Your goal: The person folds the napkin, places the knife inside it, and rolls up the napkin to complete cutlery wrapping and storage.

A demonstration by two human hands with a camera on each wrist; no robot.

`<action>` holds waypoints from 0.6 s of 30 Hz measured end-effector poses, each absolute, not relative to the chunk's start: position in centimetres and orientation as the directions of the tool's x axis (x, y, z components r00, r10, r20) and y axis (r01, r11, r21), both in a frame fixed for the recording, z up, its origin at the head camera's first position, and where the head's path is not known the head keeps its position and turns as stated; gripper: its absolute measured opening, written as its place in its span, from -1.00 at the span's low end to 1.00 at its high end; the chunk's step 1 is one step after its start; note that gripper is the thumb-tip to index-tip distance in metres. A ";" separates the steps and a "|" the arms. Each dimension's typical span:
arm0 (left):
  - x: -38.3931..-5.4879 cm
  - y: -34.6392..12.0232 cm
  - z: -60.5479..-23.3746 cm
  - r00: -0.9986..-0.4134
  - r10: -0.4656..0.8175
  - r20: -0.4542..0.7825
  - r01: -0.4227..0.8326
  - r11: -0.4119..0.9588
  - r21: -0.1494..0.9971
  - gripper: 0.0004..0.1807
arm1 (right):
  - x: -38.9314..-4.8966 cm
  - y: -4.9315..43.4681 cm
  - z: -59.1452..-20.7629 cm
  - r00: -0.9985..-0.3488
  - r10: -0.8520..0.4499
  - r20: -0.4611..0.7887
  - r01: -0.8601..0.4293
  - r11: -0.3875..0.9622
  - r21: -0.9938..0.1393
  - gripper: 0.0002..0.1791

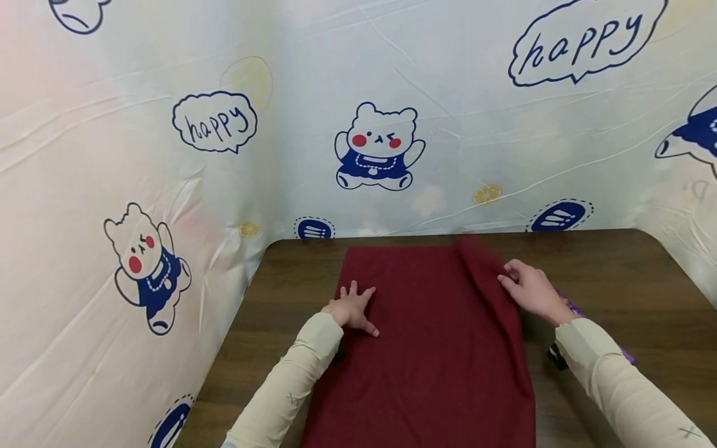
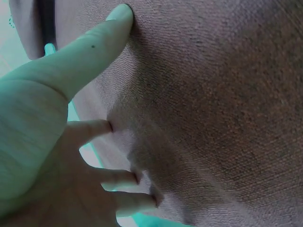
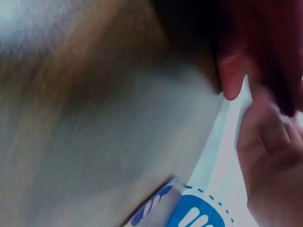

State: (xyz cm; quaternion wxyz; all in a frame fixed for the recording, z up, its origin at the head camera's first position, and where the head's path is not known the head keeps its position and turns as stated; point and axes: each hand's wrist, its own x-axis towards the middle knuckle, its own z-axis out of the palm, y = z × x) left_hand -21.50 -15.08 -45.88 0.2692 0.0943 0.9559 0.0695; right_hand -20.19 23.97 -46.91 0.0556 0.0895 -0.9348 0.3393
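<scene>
A dark red cloth [image 1: 426, 348] lies lengthwise over the brown table. My left hand [image 1: 353, 308] rests on its left edge with fingers spread apart; in the left wrist view, the thumb and fingertips of that hand [image 2: 52, 127] touch the woven surface, which shows small creases. At the far right, my right hand [image 1: 532, 289] pinches the cloth's right edge, which is raised and folded inward along that side. The right wrist view is blurred; there the right hand [image 3: 270, 161] holds a dark red part of the cloth [image 3: 279, 33] between thumb and fingers.
Bare wood of the table [image 1: 616, 274] shows on both sides of the cloth. A purple strip [image 1: 628, 356] lies partly hidden behind the right forearm. A printed pale curtain [image 1: 448, 162] hangs behind the table and along its left side.
</scene>
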 end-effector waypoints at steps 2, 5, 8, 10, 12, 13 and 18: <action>-21.5 -15.2 -45.7 -0.839 0.192 -0.509 0.127 0.979 0.160 0.12 | -20.0 24.5 -46.4 -0.981 -0.015 0.194 -0.135 0.768 -0.626 -0.71; -21.6 -15.9 -45.5 -0.843 0.149 -0.517 0.096 0.987 0.129 0.13 | -19.9 25.5 -45.6 -0.981 0.118 0.155 -0.007 0.773 -0.635 -0.54; -21.9 -16.6 -45.5 -0.846 0.112 -0.522 0.057 0.991 0.120 0.12 | -19.7 26.7 -45.0 -0.990 0.137 0.038 0.089 0.804 -0.588 -0.38; -21.9 -17.1 -45.5 -0.845 0.093 -0.526 0.035 0.992 0.120 0.12 | -19.6 27.3 -45.0 -0.995 0.091 -0.043 0.100 0.841 -0.531 -0.30; -21.9 -17.5 -45.5 -0.844 0.088 -0.530 0.026 0.992 0.123 0.12 | -19.5 27.7 -45.2 -0.994 0.029 -0.102 0.074 0.876 -0.476 -0.31; -21.9 -17.6 -45.5 -0.842 0.088 -0.532 0.023 0.992 0.127 0.12 | -19.4 27.8 -45.3 -0.992 -0.007 -0.129 0.053 0.887 -0.458 -0.31; -21.9 -17.8 -45.7 -0.835 0.110 -0.539 0.031 0.988 0.153 0.11 | -18.6 27.6 -46.0 -0.957 -0.114 -0.265 0.011 0.903 -0.429 -0.33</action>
